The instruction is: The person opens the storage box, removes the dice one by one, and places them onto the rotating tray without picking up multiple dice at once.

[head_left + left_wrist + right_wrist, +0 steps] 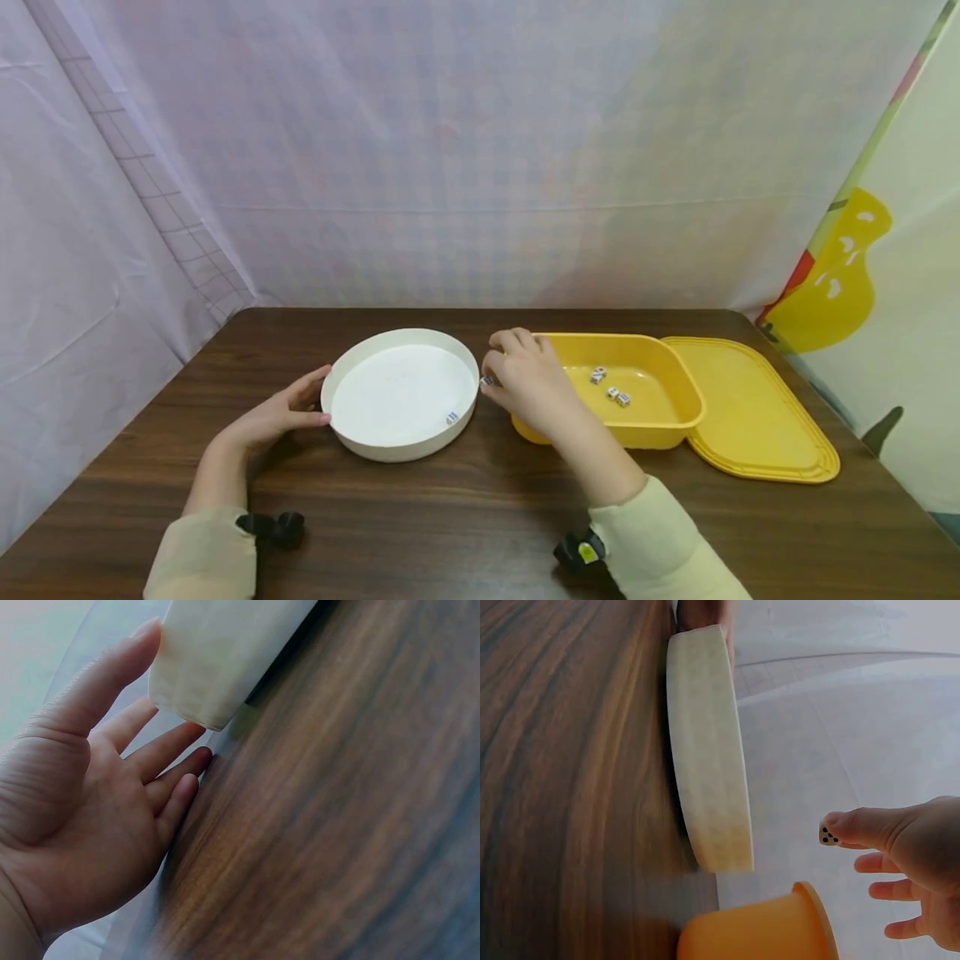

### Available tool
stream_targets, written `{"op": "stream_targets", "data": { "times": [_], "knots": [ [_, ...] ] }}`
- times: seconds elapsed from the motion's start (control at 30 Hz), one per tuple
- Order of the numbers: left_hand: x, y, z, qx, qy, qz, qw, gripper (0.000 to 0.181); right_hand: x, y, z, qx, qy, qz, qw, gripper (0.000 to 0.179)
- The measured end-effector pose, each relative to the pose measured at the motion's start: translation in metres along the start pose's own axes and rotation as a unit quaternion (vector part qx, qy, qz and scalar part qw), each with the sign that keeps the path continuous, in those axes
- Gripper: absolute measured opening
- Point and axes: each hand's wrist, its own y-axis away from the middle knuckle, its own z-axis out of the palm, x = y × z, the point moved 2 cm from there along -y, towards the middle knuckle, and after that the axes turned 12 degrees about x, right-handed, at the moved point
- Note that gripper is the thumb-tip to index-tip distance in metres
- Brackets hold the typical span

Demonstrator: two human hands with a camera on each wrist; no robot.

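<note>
On the left side of a round white tray [405,392], my left hand [281,412] rests with thumb and fingers spread at the rim. The left wrist view shows that hand [112,772] with fairly straight fingers at the tray wall [225,660]. My right hand [528,375] pinches a white die [829,833] between thumb and index finger, other fingers apart from it. This hand is held between the tray and a yellow container [645,435], overlapping the container's left end in the head view. Another die [452,417] lies inside the tray, near its right front.
Inside the yellow container lie a few more dice [597,375]. Its yellow lid [765,408] lies flat on the brown wooden table [420,525] to the right. A pale cloth [480,167] hangs behind the table's back edge.
</note>
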Motion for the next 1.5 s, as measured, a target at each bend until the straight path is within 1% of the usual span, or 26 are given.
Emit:
{"op": "stream_targets", "data": {
  "times": [0.23,0.33,0.5,0.73,0.9,1.2,1.5],
  "knots": [
    [0.002,-0.002,0.0,-0.001,0.005,0.004,1.0,0.088,-0.007,-0.005,0.006,0.013,0.0,-0.016,0.9998,0.013],
    [0.003,-0.002,0.0,-0.001,0.004,0.006,1.0,0.089,-0.011,-0.008,0.009,0.013,0.004,-0.024,0.9996,0.013],
    [0.002,-0.002,-0.001,-0.001,0.003,0.004,1.0,0.089,-0.019,-0.012,0.016,-0.004,0.008,-0.019,0.9998,0.014],
    [0.001,-0.002,-0.001,-0.003,0.006,0.005,1.0,0.089,-0.028,-0.017,0.028,-0.037,-0.02,-0.003,0.9991,0.013],
    [0.001,-0.002,-0.001,-0.003,0.007,0.006,1.0,0.089,-0.032,-0.018,0.037,-0.052,-0.02,0.003,0.9984,0.013],
    [0.001,-0.002,0.0,-0.004,0.007,0.009,0.9999,0.088,-0.039,-0.014,0.045,-0.042,-0.023,-0.007,0.9988,0.012],
    [0.002,-0.001,0.001,-0.003,0.006,0.002,1.0,0.089,-0.045,-0.011,0.051,-0.034,-0.016,-0.021,0.9991,0.013]
  ]
}}
